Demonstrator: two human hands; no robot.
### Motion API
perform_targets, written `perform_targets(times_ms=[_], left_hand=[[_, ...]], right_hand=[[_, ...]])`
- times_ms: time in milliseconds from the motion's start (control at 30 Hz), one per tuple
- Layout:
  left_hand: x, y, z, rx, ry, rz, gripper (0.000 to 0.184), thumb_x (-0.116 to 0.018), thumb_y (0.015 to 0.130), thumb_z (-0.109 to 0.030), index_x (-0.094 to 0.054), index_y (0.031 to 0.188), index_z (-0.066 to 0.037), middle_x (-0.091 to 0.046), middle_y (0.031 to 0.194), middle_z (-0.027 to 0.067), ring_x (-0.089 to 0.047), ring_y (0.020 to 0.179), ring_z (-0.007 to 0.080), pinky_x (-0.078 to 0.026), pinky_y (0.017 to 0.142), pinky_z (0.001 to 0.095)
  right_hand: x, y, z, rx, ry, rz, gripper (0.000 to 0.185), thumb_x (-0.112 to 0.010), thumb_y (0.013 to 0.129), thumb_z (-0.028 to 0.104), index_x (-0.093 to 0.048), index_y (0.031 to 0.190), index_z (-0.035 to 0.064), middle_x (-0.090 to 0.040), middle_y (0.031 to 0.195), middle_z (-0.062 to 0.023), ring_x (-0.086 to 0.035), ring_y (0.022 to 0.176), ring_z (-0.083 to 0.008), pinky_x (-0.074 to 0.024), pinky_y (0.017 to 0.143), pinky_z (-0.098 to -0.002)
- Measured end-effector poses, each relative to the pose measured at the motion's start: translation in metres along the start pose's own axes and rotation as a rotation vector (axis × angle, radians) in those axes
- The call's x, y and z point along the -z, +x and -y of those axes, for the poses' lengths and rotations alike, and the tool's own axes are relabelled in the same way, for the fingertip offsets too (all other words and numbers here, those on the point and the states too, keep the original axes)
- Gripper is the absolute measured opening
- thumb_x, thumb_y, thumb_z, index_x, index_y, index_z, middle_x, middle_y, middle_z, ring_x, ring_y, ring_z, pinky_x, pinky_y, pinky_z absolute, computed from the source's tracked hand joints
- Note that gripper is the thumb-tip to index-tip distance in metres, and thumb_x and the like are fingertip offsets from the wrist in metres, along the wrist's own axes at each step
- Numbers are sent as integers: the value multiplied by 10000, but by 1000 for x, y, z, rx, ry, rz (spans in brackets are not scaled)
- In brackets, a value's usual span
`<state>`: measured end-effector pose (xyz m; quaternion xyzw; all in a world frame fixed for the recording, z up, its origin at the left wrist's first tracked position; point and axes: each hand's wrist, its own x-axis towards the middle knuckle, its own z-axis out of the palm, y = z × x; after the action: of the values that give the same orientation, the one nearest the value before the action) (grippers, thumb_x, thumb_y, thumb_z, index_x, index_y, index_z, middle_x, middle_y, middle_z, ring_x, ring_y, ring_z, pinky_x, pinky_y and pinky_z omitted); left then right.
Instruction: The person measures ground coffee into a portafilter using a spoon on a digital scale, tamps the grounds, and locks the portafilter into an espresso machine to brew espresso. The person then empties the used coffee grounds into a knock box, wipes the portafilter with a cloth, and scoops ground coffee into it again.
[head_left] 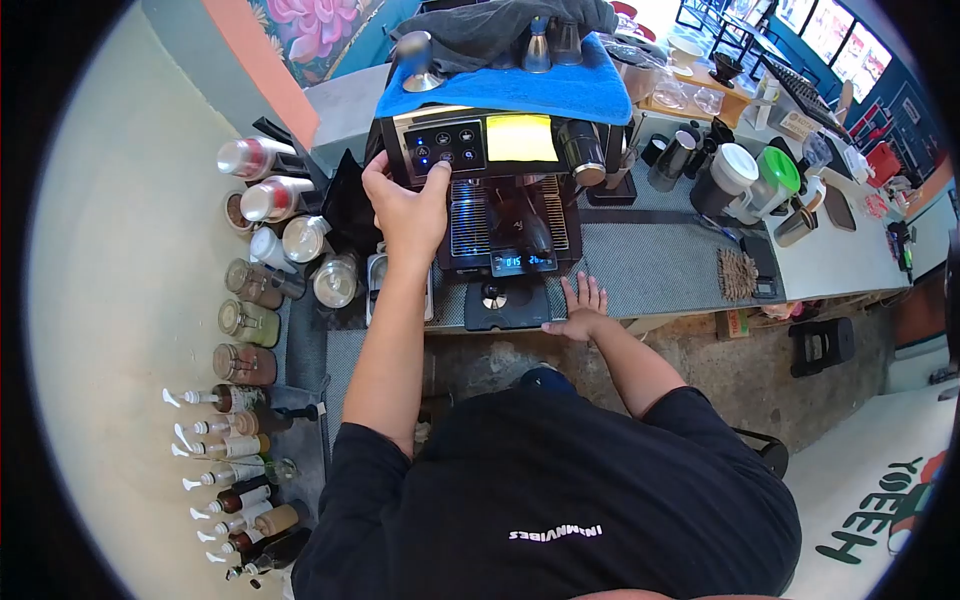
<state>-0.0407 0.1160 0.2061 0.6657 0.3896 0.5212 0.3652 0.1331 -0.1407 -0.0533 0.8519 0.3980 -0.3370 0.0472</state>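
On my feed the left hand (412,215) spans the coffee machine's (470,143) panel corner, grip wide, apparently bracing the thumb at a button (447,155); the scale (523,262) below seems placed for weighing; right hand (583,308) splayed, empty, propped on the counter (650,255); dark cup's (517,225) contents hidden

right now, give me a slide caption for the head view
Left hand, thumb at the button panel of a coffee machine; right hand resting on the edge of the counter.
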Motion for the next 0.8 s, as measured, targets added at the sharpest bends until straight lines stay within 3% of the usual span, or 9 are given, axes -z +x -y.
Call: perform_targets(times_ms=[333, 800], left_hand=[[1, 3, -6, 7, 108, 0, 909, -864, 853, -417, -460, 1505, 72, -601, 1460, 271, -634, 1348, 404, -421, 1207, 511], [-2, 0, -2, 5, 74, -14, 882, -864, 867, -399, -458, 1512, 46, -598, 1458, 247, -640, 1341, 386, -409, 1212, 510]], right_hand=[[-2, 0, -1, 4, 4, -19, 1402, -679, 859, 910, 106, 1818, 256, 249, 1865, -179, 242, 1717, -393, 103, 1363, -580], [0, -2, 1, 3, 2, -3, 1398, -667, 867, 909, 121, 1816, 249, 245, 1867, -178, 245, 1716, -390, 117, 1359, -580]])
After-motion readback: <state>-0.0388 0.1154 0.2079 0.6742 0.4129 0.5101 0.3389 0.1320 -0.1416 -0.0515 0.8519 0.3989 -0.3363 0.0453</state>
